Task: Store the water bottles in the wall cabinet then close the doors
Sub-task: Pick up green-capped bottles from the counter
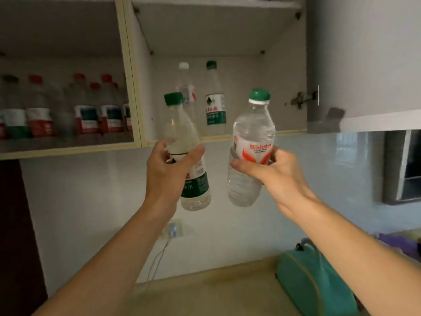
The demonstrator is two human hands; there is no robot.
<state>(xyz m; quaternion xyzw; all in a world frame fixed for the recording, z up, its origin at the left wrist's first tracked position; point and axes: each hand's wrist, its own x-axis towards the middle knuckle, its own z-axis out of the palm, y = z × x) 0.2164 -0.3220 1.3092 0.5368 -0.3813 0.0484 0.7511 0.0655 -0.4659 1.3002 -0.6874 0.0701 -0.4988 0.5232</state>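
Observation:
My left hand [169, 166] grips a clear water bottle with a green cap and green label [196, 181], raised just below the wall cabinet [145, 92]. In my right hand [271, 169] is a second clear bottle with a green cap and a red-and-white label [250, 137], held beside the first. Both bottles tilt slightly and sit in front of the cabinet's open right compartment. Two bottles stand at the back of that compartment, one white-capped [185, 85] and one green-capped [214, 99]. Several red-capped bottles [88, 110] fill the left compartment.
The right cabinet door [364, 60] hangs open at the upper right, its hinge showing. Below lie a wooden counter [216, 293] with a teal bag [316, 283], plus a wall socket with a white cable [173, 229]. A dark opening [403, 167] is at the right wall.

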